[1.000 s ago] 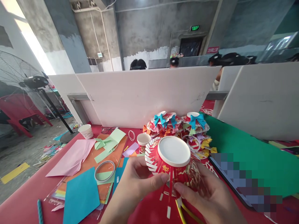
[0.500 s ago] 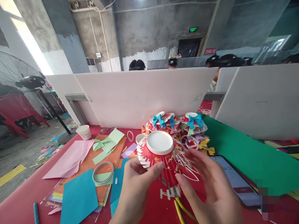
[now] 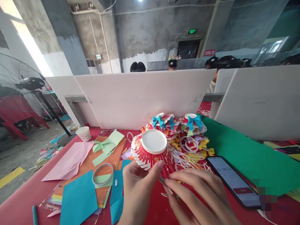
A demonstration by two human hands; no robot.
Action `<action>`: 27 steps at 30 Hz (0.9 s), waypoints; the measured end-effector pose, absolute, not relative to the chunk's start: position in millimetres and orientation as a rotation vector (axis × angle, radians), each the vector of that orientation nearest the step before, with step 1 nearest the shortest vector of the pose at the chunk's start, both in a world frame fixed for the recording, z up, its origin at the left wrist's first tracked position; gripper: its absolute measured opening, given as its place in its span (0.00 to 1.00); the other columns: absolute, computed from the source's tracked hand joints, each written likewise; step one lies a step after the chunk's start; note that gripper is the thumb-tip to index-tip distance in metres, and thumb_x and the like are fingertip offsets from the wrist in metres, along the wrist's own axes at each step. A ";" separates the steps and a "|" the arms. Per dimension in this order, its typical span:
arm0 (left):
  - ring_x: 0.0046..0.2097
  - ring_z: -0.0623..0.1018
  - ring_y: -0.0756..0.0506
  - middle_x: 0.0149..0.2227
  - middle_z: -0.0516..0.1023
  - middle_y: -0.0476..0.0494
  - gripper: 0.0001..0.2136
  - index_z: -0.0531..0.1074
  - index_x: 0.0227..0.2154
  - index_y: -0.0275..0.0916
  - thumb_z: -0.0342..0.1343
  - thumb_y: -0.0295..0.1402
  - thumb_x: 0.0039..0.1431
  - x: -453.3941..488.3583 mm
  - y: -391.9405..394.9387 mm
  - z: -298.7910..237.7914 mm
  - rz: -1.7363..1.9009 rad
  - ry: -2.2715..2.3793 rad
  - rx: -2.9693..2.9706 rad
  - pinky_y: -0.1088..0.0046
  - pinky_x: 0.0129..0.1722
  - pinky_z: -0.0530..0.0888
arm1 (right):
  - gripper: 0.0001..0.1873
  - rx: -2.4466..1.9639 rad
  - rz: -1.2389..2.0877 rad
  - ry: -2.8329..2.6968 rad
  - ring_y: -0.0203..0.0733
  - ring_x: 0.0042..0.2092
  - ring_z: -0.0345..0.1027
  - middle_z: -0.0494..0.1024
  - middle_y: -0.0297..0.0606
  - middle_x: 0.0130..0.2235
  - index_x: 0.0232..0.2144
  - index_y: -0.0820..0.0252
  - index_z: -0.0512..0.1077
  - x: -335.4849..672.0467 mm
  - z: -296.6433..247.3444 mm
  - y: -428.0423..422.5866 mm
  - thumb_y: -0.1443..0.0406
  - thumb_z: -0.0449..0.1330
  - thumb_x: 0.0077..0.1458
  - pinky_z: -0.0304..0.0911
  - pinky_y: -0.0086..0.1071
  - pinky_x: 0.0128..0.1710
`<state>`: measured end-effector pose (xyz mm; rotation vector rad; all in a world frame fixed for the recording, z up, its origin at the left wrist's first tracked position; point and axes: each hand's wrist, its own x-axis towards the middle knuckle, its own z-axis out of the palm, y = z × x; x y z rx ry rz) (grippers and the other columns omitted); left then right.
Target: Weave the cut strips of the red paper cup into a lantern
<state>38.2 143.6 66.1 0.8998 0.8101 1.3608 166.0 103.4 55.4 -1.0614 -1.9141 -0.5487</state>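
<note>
My left hand [image 3: 138,187] holds a red and white paper cup [image 3: 154,142], its white base facing up. The cup's sides are cut into strips that flare outward. My thumb lies over the near strips, and the other fingers are hidden underneath. My right hand [image 3: 199,193] is closed in a pinch at the near edge, where a pale strip end shows between thumb and fingers. A metal tool tip [image 3: 161,179] shows beside those fingertips; the rest of that tool is mostly hidden behind my right hand.
Finished-looking red cups with blue paper bows [image 3: 192,122] stand behind. At left lie blue paper [image 3: 78,197], pink paper [image 3: 67,159], a tape roll [image 3: 103,174] and a white paper cup [image 3: 83,133]. A phone [image 3: 234,184] lies right. White panels [image 3: 145,97] border the table.
My right hand has come in from the cup's right side and closed at its near edge, covering the yellow-handled tool. The cup has shifted slightly left and turned or tilted a little.
</note>
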 end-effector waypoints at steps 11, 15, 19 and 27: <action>0.35 0.81 0.41 0.29 0.85 0.45 0.03 0.82 0.25 0.40 0.67 0.33 0.45 45.0 129.6 68.3 1.377 0.922 1.195 0.70 0.35 0.77 | 0.08 -1.136 -0.159 -1.637 0.40 0.38 0.70 0.71 0.39 0.35 0.35 0.57 0.68 168.7 52.5 96.2 0.74 0.57 0.56 0.67 0.29 0.35; 0.35 0.81 0.42 0.31 0.86 0.46 0.03 0.82 0.26 0.42 0.67 0.32 0.45 42.6 129.6 69.9 1.347 0.829 1.191 0.73 0.33 0.77 | 0.08 -1.139 0.052 -1.556 0.38 0.38 0.71 0.71 0.36 0.37 0.34 0.54 0.67 166.3 54.9 93.4 0.74 0.55 0.57 0.68 0.26 0.35; 0.32 0.80 0.45 0.29 0.85 0.45 0.02 0.81 0.22 0.39 0.68 0.30 0.45 35.3 127.9 76.1 1.286 0.807 1.185 0.75 0.31 0.76 | 0.07 -1.148 0.254 -1.445 0.38 0.41 0.72 0.73 0.33 0.39 0.33 0.51 0.68 163.9 55.9 91.4 0.70 0.57 0.57 0.69 0.24 0.38; 0.30 0.77 0.49 0.27 0.84 0.47 0.02 0.81 0.24 0.37 0.68 0.29 0.46 28.0 124.1 74.1 1.100 0.622 1.076 0.77 0.32 0.74 | 0.07 -1.144 0.721 -0.981 0.33 0.28 0.74 0.74 0.27 0.26 0.25 0.50 0.70 155.0 63.3 79.6 0.62 0.67 0.47 0.68 0.18 0.26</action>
